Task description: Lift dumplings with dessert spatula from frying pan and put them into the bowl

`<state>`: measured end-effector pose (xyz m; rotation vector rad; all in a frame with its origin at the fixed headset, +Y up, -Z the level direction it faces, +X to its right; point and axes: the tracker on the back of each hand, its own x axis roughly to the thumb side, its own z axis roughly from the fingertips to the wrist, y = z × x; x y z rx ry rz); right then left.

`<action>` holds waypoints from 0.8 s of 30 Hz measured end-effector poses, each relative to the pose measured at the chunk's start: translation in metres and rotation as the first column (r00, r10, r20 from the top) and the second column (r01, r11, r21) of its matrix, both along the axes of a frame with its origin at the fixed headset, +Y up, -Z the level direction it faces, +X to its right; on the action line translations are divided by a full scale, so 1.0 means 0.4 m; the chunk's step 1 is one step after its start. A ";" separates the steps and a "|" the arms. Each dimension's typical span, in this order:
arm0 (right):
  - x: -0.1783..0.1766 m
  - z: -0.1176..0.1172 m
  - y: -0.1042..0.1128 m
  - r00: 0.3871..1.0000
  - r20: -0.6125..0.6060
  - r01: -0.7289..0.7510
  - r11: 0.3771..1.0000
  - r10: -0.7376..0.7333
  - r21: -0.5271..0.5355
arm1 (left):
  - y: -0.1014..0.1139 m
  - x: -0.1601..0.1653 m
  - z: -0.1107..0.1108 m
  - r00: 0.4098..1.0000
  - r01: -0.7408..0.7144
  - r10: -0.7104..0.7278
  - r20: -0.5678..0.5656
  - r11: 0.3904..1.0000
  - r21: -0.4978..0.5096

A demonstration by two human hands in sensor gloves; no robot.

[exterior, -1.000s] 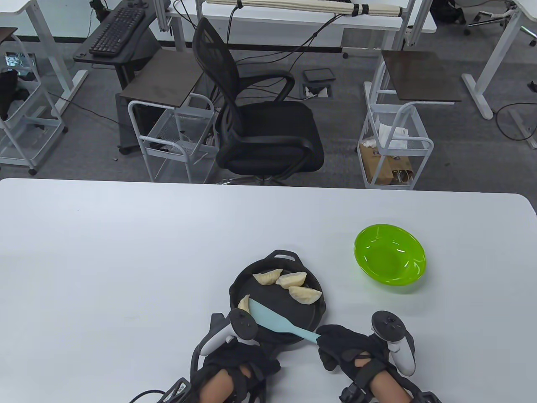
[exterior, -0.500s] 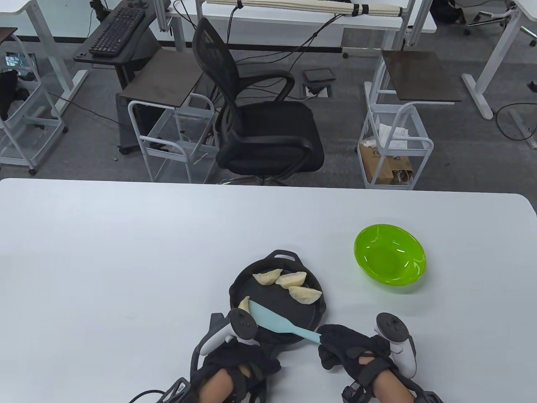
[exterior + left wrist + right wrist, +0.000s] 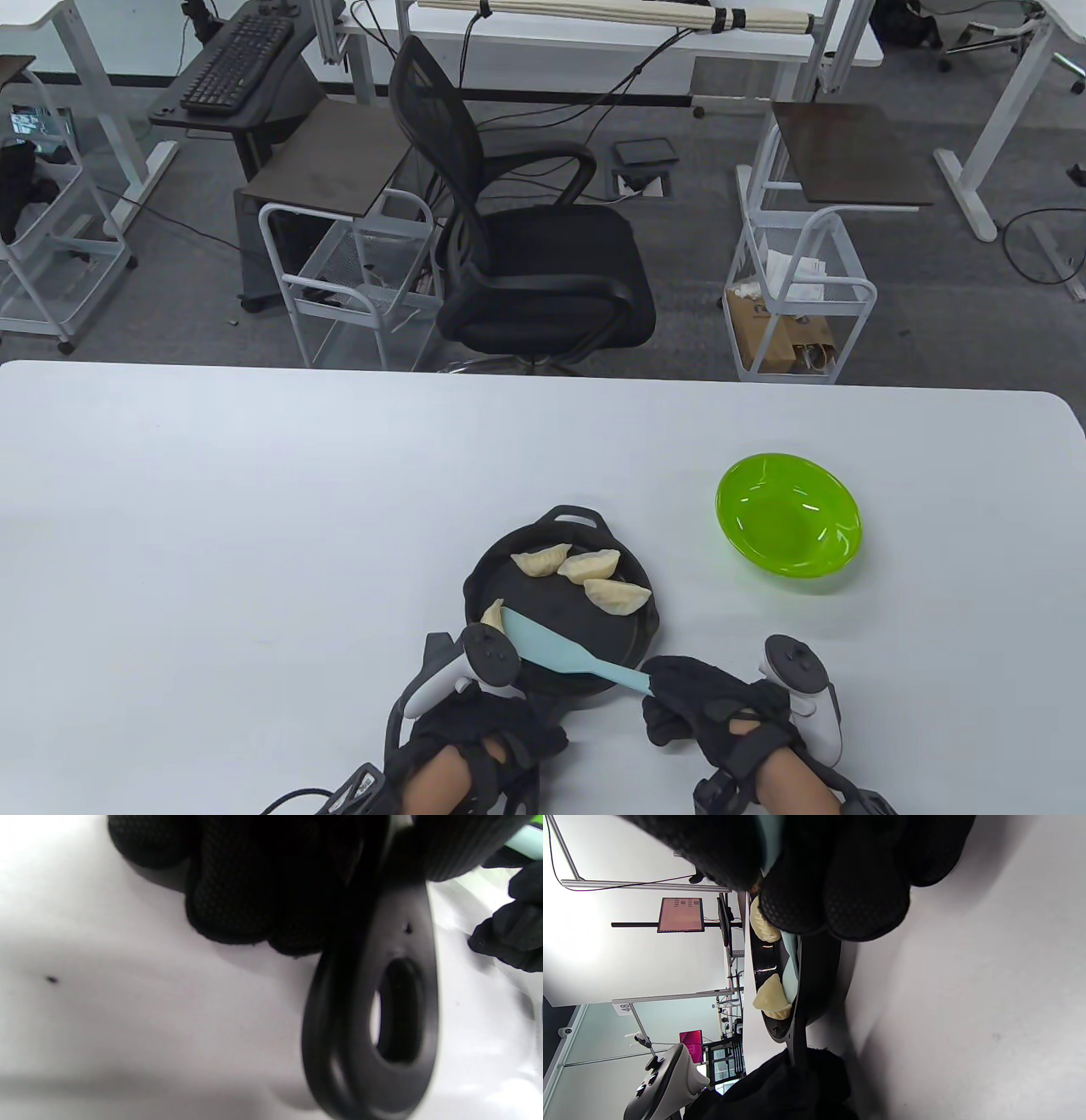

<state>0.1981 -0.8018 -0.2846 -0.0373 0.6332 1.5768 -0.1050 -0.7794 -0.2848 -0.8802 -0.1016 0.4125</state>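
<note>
A black frying pan (image 3: 612, 638) sits near the table's front edge. Three dumplings (image 3: 591, 565) lie across its far side, and another dumpling (image 3: 493, 613) lies at its near left rim. My right hand (image 3: 691, 698) grips the handle of a light blue spatula (image 3: 551, 650), whose blade lies in the pan with its tip against that near-left dumpling. My left hand (image 3: 475, 728) grips the pan's handle (image 3: 382, 1018), fingers (image 3: 254, 895) curled round it. In the right wrist view the blade (image 3: 790, 969) touches the dumpling (image 3: 772, 1000). The green bowl (image 3: 789, 528) stands empty, to the pan's right and farther back.
The white table (image 3: 254, 526) spreads wide to the left and behind the pan. Beyond its far edge stand an office chair (image 3: 526, 255) and wire carts (image 3: 797, 297).
My right hand has shifted slightly right and toward me; spatula, pan and dumplings are where they were.
</note>
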 end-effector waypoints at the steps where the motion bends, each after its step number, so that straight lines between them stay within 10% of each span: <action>1: 0.000 0.000 0.000 1.000 0.001 0.002 1.000 -0.002 -0.001 | 0.000 0.000 0.000 1.000 0.000 0.000 0.000 1.000 0.000; 24: 0.004 0.003 -0.004 0.998 0.029 0.063 0.998 -0.062 -0.023 | 0.000 0.000 0.000 1.000 0.000 0.000 0.000 1.000 0.000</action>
